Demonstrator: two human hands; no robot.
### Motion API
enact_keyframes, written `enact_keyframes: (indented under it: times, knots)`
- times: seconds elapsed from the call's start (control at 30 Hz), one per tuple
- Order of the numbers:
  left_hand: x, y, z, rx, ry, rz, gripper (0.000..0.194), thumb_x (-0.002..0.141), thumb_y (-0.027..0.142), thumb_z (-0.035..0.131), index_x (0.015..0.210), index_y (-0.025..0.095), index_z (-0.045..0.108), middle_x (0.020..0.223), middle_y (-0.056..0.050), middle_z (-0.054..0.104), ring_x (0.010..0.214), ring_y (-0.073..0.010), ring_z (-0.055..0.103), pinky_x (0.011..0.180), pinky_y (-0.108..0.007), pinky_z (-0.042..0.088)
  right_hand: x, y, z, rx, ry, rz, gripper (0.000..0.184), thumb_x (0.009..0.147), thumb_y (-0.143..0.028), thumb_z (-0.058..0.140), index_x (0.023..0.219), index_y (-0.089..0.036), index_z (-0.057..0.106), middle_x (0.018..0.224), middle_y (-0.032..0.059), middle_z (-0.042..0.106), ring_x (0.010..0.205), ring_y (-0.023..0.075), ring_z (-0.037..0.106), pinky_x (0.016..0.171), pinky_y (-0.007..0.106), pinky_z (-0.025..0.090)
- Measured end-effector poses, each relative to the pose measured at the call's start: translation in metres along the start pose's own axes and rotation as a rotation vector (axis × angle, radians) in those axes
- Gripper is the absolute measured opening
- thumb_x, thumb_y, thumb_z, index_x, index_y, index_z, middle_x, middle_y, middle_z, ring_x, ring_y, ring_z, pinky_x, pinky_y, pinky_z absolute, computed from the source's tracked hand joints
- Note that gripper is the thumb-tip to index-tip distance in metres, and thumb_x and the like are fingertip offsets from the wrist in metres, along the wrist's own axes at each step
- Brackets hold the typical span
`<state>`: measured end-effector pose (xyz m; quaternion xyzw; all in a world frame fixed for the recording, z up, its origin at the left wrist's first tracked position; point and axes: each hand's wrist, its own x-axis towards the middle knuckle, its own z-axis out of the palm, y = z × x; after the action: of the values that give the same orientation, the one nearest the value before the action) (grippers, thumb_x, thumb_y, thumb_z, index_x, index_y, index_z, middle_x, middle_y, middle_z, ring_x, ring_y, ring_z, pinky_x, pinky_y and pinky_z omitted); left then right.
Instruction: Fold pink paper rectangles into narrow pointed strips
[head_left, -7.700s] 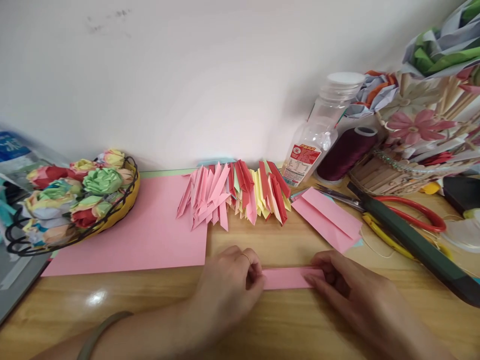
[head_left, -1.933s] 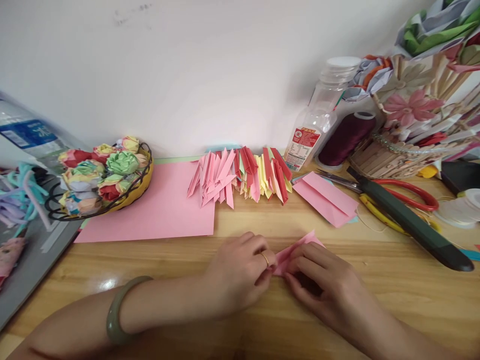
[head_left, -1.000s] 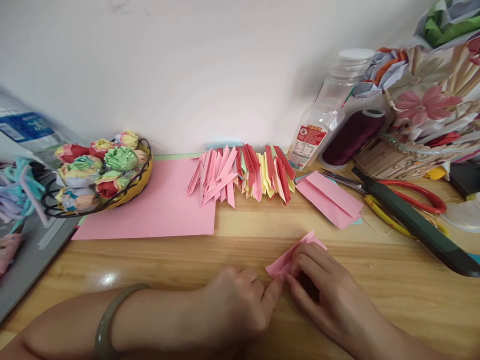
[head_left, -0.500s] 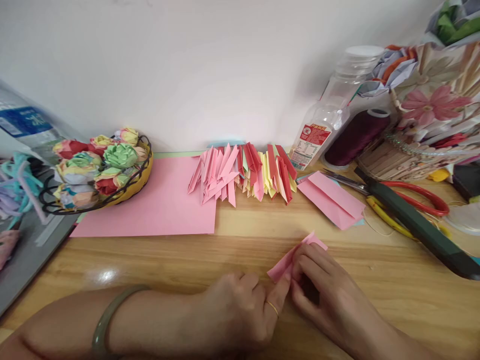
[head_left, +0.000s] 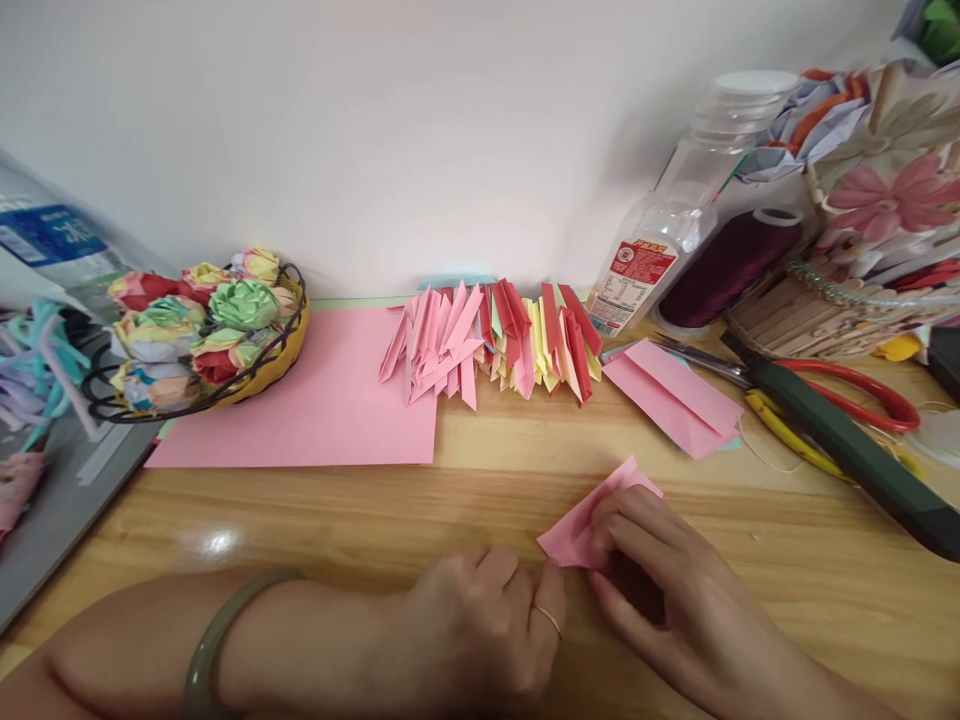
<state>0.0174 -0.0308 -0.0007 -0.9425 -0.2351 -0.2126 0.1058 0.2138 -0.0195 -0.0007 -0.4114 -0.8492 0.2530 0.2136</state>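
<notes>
A small pink sheet of paper (head_left: 574,530), partly folded, lies slanted on the wooden table. My right hand (head_left: 660,570) grips it from the right, thumb below and fingers curled over its right part, which they hide. At the sheet's near left edge is my left hand (head_left: 495,620), its fingers curled in and the ringed index finger right by the paper. Whatever the left thumb and fingertips may hold is hidden. Beyond the hands stand folded paper pieces (head_left: 442,345) in pink, with red and yellow ones to the right. Creased pink paper rectangles (head_left: 675,395) lie at the right.
A large pink sheet (head_left: 360,400) lies at left, partly under a basket of paper flowers (head_left: 292,340). At right are a clear bottle (head_left: 652,250), a purple thread spool (head_left: 731,270), red-handled scissors (head_left: 885,395) and a dark green-handled tool (head_left: 847,445). A wall closes the back.
The pink paper was a flat narrow strip between both hands; now it is turned aslant and partly opened. My left index finger has drawn slightly back from over the paper to its near edge.
</notes>
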Motion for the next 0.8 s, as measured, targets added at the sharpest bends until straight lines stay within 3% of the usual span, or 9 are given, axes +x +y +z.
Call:
enact_keyframes:
  times: [0.6, 0.8]
  knots:
    - [0.0008, -0.0003, -0.0023, 0.054, -0.011, 0.051, 0.013, 0.07, 0.003, 0.048, 0.079, 0.003, 0.059, 0.05, -0.002, 0.053, 0.038, -0.0116, 0.044, 0.031, -0.023, 0.029, 0.0018, 0.0031, 0.0073, -0.032, 0.054, -0.015, 0.017, 0.082, -0.008, 0.045, 0.07, -0.02, 0.043, 0.072, 0.0017, 0.05, 0.068, 0.0149, 0.046, 0.061, 0.03, 0.041]
    - [0.0015, -0.0004, -0.003, 0.072, -0.051, 0.054, 0.027, 0.077, 0.006, 0.051, 0.101, -0.002, 0.059, 0.05, 0.0, 0.053, 0.039, -0.0111, 0.047, 0.031, -0.022, 0.03, 0.0023, 0.0024, 0.0054, -0.025, 0.044, -0.024, 0.017, 0.083, -0.01, 0.045, 0.07, -0.02, 0.041, 0.073, 0.0016, 0.051, 0.068, 0.0144, 0.047, 0.06, 0.029, 0.042]
